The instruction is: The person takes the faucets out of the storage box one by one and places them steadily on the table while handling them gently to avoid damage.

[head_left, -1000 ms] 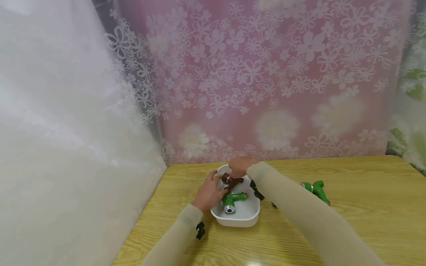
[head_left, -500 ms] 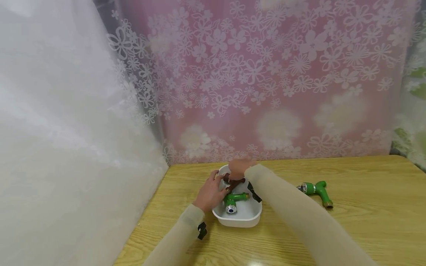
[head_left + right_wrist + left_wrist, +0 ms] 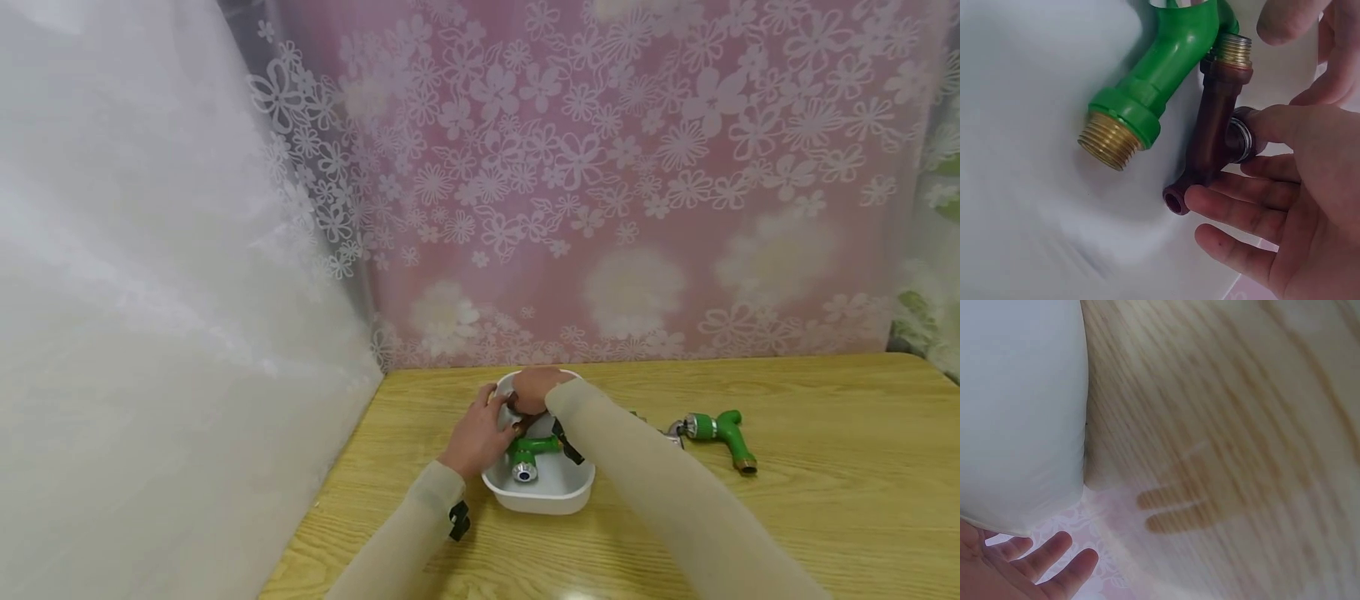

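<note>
In a white basin point(image 3: 543, 503) lie two water taps, one green, one dark brown. My right hand point(image 3: 536, 390) reaches in at the far end and holds the brown tap point(image 3: 1210, 128), thumb at its metal-ringed end and fingers by the spout. The brown tap lies against the green tap point(image 3: 1179, 62), whose brass thread points out into the basin. At the left rim is my left hand point(image 3: 476, 437), its thumb inside and several fingers point(image 3: 1044, 557) stretched out loosely past the outer wall. In the head view my right hand hides much of the brown tap.
Right of the basin another green tap point(image 3: 723, 432) lies on the wooden table point(image 3: 840, 433), with metal parts beside it partly behind my right sleeve point(image 3: 660, 475). A pink flowered curtain point(image 3: 622, 167) hangs along the back edge, and a white sheet point(image 3: 172, 292) stands at the left.
My right hand has sunk slightly into the basin and covers more of the brown tap. The right sleeve has shifted left, uncovering more of the tap on the table.
</note>
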Tool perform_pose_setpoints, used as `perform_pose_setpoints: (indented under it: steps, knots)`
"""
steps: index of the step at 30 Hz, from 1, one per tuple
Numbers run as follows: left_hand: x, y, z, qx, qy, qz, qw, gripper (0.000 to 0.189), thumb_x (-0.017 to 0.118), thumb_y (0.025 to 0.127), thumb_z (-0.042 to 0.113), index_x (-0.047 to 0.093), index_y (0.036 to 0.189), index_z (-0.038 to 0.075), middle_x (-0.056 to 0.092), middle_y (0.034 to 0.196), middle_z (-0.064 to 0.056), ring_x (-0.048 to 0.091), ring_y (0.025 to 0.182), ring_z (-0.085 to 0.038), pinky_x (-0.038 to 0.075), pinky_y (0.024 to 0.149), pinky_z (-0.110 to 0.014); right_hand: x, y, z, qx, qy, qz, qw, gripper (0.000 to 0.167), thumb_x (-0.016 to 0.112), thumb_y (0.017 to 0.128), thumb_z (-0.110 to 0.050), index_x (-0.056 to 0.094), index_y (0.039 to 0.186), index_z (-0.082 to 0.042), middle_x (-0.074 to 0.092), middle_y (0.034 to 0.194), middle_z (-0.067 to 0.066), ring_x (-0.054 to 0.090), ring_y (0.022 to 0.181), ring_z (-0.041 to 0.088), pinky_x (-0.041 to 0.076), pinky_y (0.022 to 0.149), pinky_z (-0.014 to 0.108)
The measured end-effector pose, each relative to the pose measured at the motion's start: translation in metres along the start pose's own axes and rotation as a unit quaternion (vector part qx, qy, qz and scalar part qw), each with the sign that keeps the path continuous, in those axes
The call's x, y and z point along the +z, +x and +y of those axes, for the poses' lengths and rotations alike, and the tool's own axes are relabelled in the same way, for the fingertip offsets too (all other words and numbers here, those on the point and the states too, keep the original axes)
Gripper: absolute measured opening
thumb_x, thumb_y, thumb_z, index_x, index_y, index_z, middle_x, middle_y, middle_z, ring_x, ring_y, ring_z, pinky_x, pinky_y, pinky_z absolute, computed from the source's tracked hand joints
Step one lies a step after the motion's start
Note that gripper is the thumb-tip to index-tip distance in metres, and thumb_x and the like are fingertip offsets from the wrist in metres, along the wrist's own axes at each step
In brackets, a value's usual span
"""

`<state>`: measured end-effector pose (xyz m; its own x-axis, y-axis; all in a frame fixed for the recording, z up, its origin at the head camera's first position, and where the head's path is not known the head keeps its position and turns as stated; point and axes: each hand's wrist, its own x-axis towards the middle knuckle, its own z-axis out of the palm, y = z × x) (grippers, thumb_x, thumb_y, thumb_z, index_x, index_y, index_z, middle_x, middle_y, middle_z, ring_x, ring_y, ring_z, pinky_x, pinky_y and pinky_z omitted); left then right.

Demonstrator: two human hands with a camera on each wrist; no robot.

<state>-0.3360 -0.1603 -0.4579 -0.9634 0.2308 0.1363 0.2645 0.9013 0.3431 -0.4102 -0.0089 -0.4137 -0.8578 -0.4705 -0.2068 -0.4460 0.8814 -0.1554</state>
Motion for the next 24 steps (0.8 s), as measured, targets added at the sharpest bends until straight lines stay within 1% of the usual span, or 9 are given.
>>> perform_pose_setpoints:
  steps: [3,8,11,13,16,21,24]
  knots:
    - [-0.001,0.0,0.0,0.001,-0.003,0.003,1.0,0.054,0.061,0.098,0.031,0.05,0.147,0.011,0.028,0.163,-0.009,0.046,0.14,-0.033,0.048,0.107,-0.051,0.001,0.0,0.0,-0.001,0.005,-0.002,1.0,0.02,0.058,0.101,-0.029,0.069,0.088,-0.018,0.067,0.088,0.0,0.057,0.073,0.018,0.048,0.07,0.037]
    - [0.0,-0.001,-0.001,0.005,-0.004,0.002,1.0,0.055,0.061,0.097,0.033,0.05,0.147,0.011,0.028,0.163,-0.009,0.044,0.141,-0.032,0.047,0.107,-0.05,-0.001,-0.008,-0.003,-0.009,0.023,-0.023,0.9994,0.014,0.06,0.1,-0.023,0.073,0.097,-0.018,0.067,0.088,-0.004,0.057,0.074,0.014,0.048,0.07,0.033]
    - [0.0,-0.001,-0.002,0.01,-0.001,0.004,0.9999,0.055,0.062,0.097,0.034,0.051,0.146,0.01,0.029,0.162,-0.009,0.045,0.141,-0.032,0.047,0.108,-0.05,-0.002,-0.013,-0.006,-0.013,0.037,-0.034,0.9986,0.013,0.062,0.1,-0.023,0.074,0.097,-0.017,0.066,0.087,-0.005,0.055,0.073,0.014,0.046,0.068,0.031]
    - [0.0,-0.001,-0.003,0.01,0.002,0.004,0.9999,0.055,0.061,0.097,0.034,0.051,0.146,0.011,0.029,0.162,-0.009,0.045,0.141,-0.032,0.047,0.108,-0.049,-0.001,-0.013,-0.007,-0.018,0.035,-0.029,0.9988,0.013,0.063,0.099,-0.023,0.073,0.093,-0.018,0.066,0.086,-0.004,0.055,0.073,0.014,0.045,0.069,0.032]
    - [0.0,-0.001,-0.004,0.012,0.006,0.006,0.9999,0.056,0.061,0.096,0.033,0.051,0.146,0.01,0.029,0.162,-0.009,0.045,0.14,-0.032,0.049,0.106,-0.049,0.001,-0.011,-0.006,-0.023,0.035,-0.023,0.9989,0.013,0.064,0.099,-0.023,0.072,0.09,-0.018,0.066,0.087,-0.003,0.056,0.073,0.015,0.046,0.07,0.033]
    - [0.0,0.0,-0.004,0.012,0.008,0.006,0.9999,0.057,0.061,0.096,0.032,0.049,0.148,0.011,0.029,0.162,-0.009,0.046,0.139,-0.032,0.048,0.106,-0.049,0.003,-0.006,-0.005,-0.027,0.051,-0.021,0.9981,0.011,0.065,0.099,-0.02,0.075,0.099,-0.015,0.067,0.091,-0.003,0.058,0.077,0.015,0.048,0.073,0.034]
    - [0.001,0.0,-0.004,0.012,0.006,0.006,0.9999,0.058,0.061,0.096,0.032,0.048,0.148,0.01,0.029,0.162,-0.009,0.045,0.14,-0.033,0.048,0.107,-0.049,0.004,-0.006,-0.006,-0.021,0.057,-0.02,0.998,0.012,0.064,0.099,-0.018,0.075,0.102,-0.014,0.068,0.091,-0.004,0.058,0.077,0.015,0.048,0.073,0.034]
